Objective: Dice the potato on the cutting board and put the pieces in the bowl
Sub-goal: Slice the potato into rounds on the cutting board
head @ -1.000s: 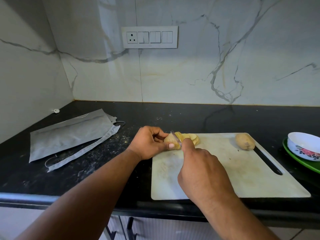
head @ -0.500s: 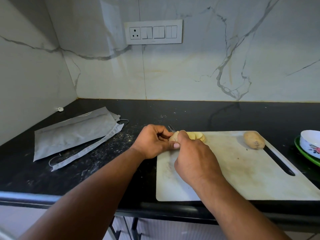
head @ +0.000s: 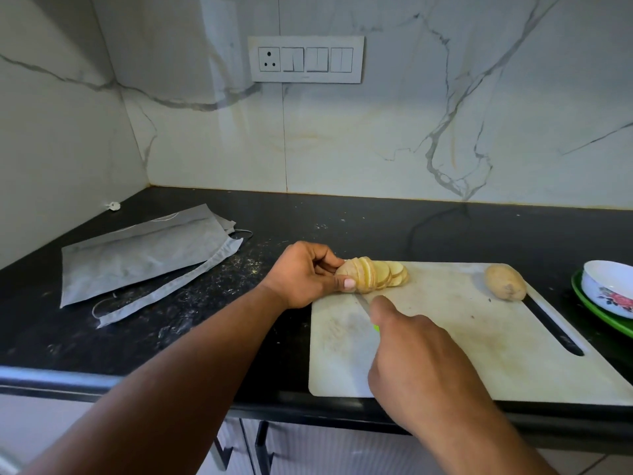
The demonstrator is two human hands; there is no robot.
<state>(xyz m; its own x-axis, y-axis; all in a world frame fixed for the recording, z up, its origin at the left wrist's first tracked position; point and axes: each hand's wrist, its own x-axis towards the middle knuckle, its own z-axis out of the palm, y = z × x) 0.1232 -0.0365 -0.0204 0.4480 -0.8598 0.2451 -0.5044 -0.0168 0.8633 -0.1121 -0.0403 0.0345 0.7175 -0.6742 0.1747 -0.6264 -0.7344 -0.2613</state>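
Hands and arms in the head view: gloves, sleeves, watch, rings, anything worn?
Nothing worn that shows. The left hand and right hand are bare, with no gloves and no visible rings. Both forearms are bare up to the frame edge: no sleeves, watch, bands, cables or markings. One left thumbnail shows, short and unpainted.

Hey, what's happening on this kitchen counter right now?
A person is slicing a potato at the far left corner of the cutting board. The left hand steadies the uncut end; the right hand holds a knife by the slices. A whole potato waits on the board near the bowl.
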